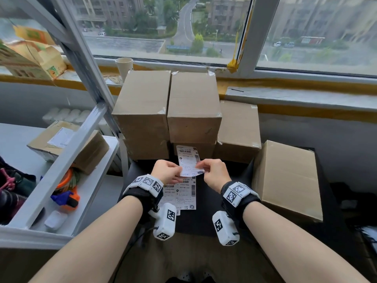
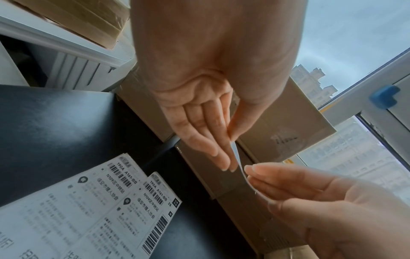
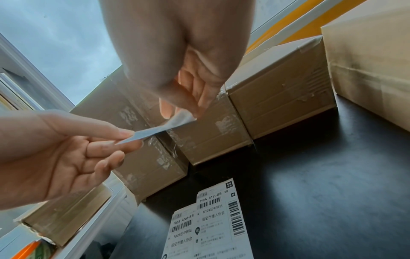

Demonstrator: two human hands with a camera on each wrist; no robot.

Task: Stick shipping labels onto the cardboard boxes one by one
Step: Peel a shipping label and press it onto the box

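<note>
Both hands hold one label (image 1: 188, 160) in the air above the dark table (image 1: 234, 197). Left hand (image 1: 166, 171) pinches the label's near left edge between thumb and fingers; right hand (image 1: 214, 172) pinches its near right corner the same way, and that corner curls up from the sheet. In the left wrist view the label (image 2: 238, 164) shows edge-on, bending between the left fingertips (image 2: 226, 166) and the right hand (image 2: 310, 201). In the right wrist view the label (image 3: 159, 128) runs as a thin strip from the left hand (image 3: 55, 157) to the right hand (image 3: 188, 78).

More labels (image 1: 183, 195) lie flat on the table under the hands, overlapping one another.

Boxes (image 1: 193, 107) stand stacked at the table's far edge against the wall below the window (image 1: 163, 27), two on top side by side, with a lower one to their right. Another box (image 1: 285, 180) sits on the table to the right of the hands. None of these shows a label on the faces in view.

On the left stands a white shelf (image 1: 87, 190) carrying a box (image 1: 81, 146) with a label on top. A paper cup (image 1: 124, 67) stands on the sill.
</note>
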